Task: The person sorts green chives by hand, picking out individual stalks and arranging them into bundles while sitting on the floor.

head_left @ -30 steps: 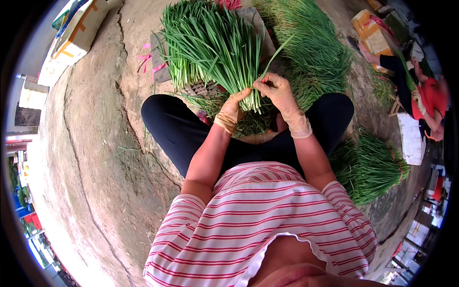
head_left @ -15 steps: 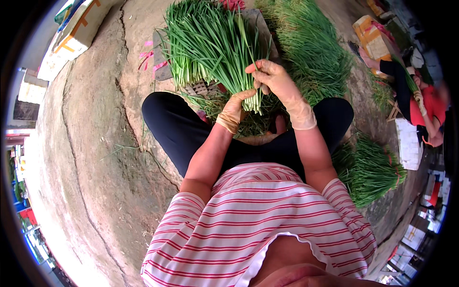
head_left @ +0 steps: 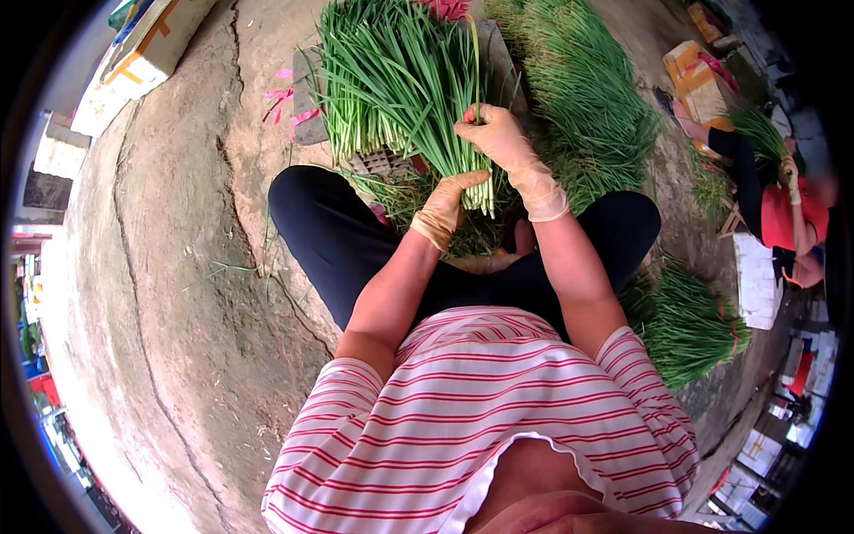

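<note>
My left hand (head_left: pixel 448 201), in a thin tan glove, closes round the white stem ends of a bunch of garlic chives (head_left: pixel 442 116). The green leaves of that bunch spread up and away over more chives. Just right of it my right hand (head_left: pixel 503 142), gloved too, pinches a single yellowish chive blade (head_left: pixel 477 67) that stands up from its fingers. A neat pile of chives (head_left: pixel 356 120) with pale cut ends lies beside the bunch on a grey board (head_left: pixel 309 93).
A long heap of loose chives (head_left: pixel 583 89) lies on the right, a tied bundle (head_left: pixel 694 325) near my right knee. At the far right a person in red (head_left: pixel 787 214) handles chives. Foam boxes (head_left: pixel 147 62) stand at the left; pink strips (head_left: pixel 283 102) lie beside the board.
My right hand has drawn in to a pinch, with a yellowish blade now standing from it. My left hand stays on the bunch. The person in red has shifted their chives.
</note>
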Motion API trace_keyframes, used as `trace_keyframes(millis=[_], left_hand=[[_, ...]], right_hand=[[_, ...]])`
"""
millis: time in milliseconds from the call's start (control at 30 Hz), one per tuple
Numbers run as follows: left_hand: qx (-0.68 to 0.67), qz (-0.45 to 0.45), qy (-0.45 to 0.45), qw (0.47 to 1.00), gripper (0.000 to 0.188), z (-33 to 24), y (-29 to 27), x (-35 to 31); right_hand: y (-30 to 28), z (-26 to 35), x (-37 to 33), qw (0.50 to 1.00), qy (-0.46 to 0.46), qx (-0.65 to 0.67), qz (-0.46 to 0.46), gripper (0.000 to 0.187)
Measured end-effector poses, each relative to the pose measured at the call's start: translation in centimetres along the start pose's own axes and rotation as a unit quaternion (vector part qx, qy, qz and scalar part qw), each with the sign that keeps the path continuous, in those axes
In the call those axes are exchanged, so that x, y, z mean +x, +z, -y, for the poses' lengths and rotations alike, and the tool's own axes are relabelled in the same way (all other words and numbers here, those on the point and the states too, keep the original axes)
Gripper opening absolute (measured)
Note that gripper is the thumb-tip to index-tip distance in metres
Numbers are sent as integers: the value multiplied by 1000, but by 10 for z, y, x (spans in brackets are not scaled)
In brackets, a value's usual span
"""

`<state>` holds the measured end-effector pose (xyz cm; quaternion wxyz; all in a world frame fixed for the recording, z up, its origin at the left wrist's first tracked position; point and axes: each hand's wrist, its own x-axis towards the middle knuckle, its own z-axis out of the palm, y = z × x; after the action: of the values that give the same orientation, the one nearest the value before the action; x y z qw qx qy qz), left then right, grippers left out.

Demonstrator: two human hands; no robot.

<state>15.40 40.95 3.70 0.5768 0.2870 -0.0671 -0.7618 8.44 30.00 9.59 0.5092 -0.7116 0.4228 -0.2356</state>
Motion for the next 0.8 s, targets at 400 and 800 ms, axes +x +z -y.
trace_keyframes(millis=[400,800], left_hand=[[1,-4,-7,1000,35,-7,14,-8],[-62,76,30,995,43,-6,17,-11]], right_hand=[[3,8,4,995,78,-48,32,17],[-19,4,-40,968,38,240,63,14]])
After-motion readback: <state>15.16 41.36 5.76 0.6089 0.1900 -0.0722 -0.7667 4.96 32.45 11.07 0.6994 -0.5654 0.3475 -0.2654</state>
